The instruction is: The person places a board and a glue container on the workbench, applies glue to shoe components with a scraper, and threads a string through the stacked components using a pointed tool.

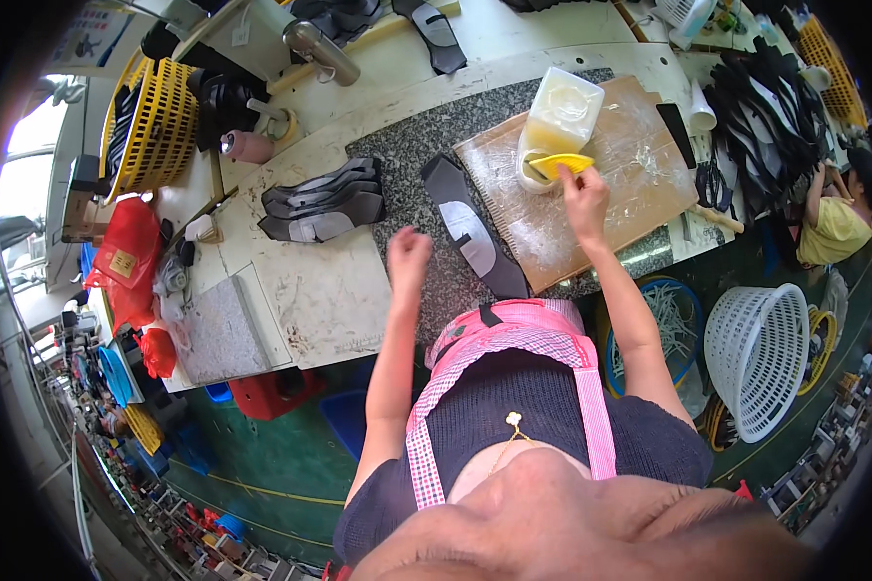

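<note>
My right hand grips a yellow scraper at the mouth of a white plastic jug with pale, glue-like stuff in it. The jug rests on a smeared cardboard sheet. My left hand is curled closed over the speckled stone slab, and nothing shows in its fingers. Between my hands lies a flat dark shoe-upper-like piece with light grey patches, partly against the cardboard's left edge. Further left, several similar pieces lie overlapped in a stack.
At the left back stand a yellow basket, a metal flask and a pink cup. A red bag hangs by the left edge. Dark pieces heap at right, near another person. A white basket stands below.
</note>
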